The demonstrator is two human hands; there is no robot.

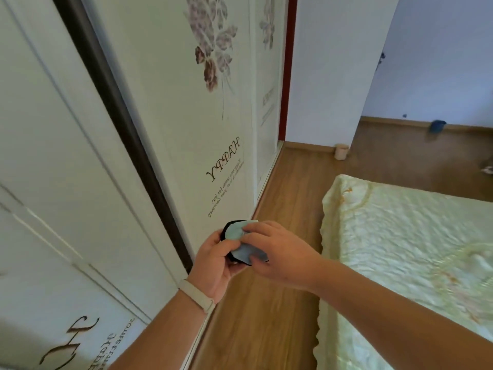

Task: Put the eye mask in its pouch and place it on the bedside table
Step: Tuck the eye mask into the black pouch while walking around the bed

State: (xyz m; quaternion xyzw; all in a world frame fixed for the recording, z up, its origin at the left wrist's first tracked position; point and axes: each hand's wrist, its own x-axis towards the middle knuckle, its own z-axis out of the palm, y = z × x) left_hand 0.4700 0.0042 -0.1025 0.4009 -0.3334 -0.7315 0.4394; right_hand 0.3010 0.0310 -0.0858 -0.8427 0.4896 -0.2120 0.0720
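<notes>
While the left hand (pixel 216 259) cups a dark pouch (pixel 226 233) in closed fingers, the right hand (pixel 277 252) pinches the pale blue eye mask (pixel 240 240) and presses it at the pouch mouth, so the stuffing step looks half done; next the mask likely needs tucking fully inside. Both are held in mid-air over the wood floor (pixel 269 316), between the printed wardrobe door (pixel 186 145) and the bed (pixel 416 252); no bedside table shows

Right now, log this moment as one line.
left hand: holds black pouch | right hand: pushing light-blue eye mask in | bedside table: not visible
</notes>
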